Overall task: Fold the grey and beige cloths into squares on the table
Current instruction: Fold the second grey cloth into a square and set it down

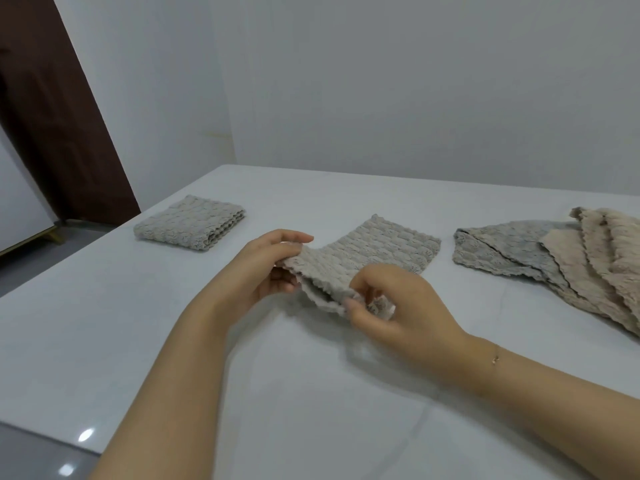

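Note:
A grey textured cloth (374,249), folded into a doubled strip, lies across the middle of the white table (173,341). Its near end is lifted off the surface. My left hand (273,268) pinches the left corner of that end, thumb on top. My right hand (391,303) pinches the right corner with curled fingers. A folded grey square (190,223) rests at the far left. On the right lies a pile of unfolded cloths: a grey one (498,251) below, beige ones (606,251) overlapping it.
The table's left edge (86,251) drops to a grey floor. A dark brown door (52,116) stands at the far left. White walls run close behind the table.

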`<action>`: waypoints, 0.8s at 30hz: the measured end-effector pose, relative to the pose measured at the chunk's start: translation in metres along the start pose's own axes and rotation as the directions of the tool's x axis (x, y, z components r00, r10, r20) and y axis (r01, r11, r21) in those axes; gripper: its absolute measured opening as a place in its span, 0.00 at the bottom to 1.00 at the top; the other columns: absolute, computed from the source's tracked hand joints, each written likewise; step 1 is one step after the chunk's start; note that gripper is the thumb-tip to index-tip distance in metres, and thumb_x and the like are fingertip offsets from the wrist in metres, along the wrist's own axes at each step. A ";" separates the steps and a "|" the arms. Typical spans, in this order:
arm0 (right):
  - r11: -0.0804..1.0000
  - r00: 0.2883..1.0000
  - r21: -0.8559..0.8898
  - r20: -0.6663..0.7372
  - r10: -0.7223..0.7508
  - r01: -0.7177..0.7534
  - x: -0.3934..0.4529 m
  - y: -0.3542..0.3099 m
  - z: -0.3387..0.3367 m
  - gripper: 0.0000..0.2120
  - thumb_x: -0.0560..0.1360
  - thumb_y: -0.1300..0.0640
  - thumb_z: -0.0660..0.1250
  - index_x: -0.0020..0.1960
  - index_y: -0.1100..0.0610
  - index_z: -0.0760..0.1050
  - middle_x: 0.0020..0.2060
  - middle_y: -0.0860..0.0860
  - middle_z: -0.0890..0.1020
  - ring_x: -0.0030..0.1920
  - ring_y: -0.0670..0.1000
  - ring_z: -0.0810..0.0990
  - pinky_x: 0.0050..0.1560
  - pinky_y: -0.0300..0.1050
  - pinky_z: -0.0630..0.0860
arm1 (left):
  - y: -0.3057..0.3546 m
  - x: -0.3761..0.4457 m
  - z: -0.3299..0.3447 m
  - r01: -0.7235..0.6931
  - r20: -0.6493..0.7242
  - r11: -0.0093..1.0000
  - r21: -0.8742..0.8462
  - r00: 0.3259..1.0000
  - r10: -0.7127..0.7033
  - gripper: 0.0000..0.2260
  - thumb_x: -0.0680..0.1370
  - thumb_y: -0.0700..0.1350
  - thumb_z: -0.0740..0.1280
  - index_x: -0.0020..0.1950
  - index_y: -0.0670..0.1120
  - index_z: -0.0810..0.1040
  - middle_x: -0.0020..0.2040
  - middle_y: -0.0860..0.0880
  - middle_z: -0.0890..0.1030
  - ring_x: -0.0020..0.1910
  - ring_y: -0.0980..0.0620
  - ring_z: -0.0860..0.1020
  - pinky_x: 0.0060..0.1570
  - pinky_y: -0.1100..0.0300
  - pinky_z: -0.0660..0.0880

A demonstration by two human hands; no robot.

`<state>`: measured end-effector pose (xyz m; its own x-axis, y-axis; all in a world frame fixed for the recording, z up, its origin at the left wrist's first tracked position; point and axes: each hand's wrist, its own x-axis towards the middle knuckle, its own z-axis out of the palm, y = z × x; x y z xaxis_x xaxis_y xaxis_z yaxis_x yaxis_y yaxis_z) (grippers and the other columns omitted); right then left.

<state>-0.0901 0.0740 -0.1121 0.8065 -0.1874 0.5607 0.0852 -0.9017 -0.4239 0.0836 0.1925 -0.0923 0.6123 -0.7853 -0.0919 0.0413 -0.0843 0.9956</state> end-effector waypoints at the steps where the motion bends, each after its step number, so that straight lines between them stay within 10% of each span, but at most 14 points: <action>1: 0.991 0.998 0.114 0.009 0.065 -0.065 -0.001 0.001 -0.004 0.06 0.73 0.56 0.67 0.38 0.54 0.73 0.31 0.45 0.76 0.34 0.44 0.74 0.37 0.38 0.70 | 0.001 -0.001 -0.001 0.000 0.048 0.999 -0.044 0.999 0.002 0.09 0.79 0.40 0.61 0.55 0.45 0.80 0.41 0.45 0.77 0.30 0.53 0.74 0.28 0.65 0.74; 7: 0.655 0.892 0.615 0.209 0.402 -0.439 0.000 0.021 -0.029 0.07 0.74 0.61 0.67 0.38 0.63 0.75 0.28 0.50 0.76 0.31 0.46 0.73 0.35 0.34 0.71 | 0.000 -0.003 -0.005 0.084 0.331 0.993 -0.087 0.942 -0.051 0.20 0.68 0.39 0.67 0.60 0.41 0.77 0.44 0.47 0.80 0.38 0.53 0.78 0.37 0.62 0.75; 13: 0.524 0.813 0.647 0.284 0.508 -0.554 -0.009 0.036 -0.031 0.07 0.76 0.66 0.63 0.39 0.60 0.74 0.30 0.53 0.75 0.29 0.49 0.75 0.35 0.41 0.74 | -0.012 0.000 0.005 -0.090 0.099 0.937 0.337 0.993 0.060 0.16 0.69 0.55 0.71 0.51 0.47 0.82 0.38 0.44 0.79 0.34 0.53 0.73 0.31 0.61 0.68; 24: 0.959 0.997 0.276 -0.019 0.077 -0.069 -0.026 0.028 -0.032 0.19 0.72 0.48 0.67 0.63 0.46 0.73 0.62 0.44 0.71 0.60 0.49 0.74 0.55 0.40 0.73 | -0.014 0.003 0.017 -0.267 -0.049 0.937 0.227 0.957 0.285 0.17 0.72 0.52 0.70 0.51 0.39 0.80 0.57 0.45 0.78 0.56 0.53 0.78 0.62 0.59 0.70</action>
<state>-0.1278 0.0407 -0.1161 0.7996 -0.2638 0.5395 0.1873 -0.7440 -0.6414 0.0713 0.1814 -0.1072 0.6364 -0.7458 0.1968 -0.3040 -0.0080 0.9526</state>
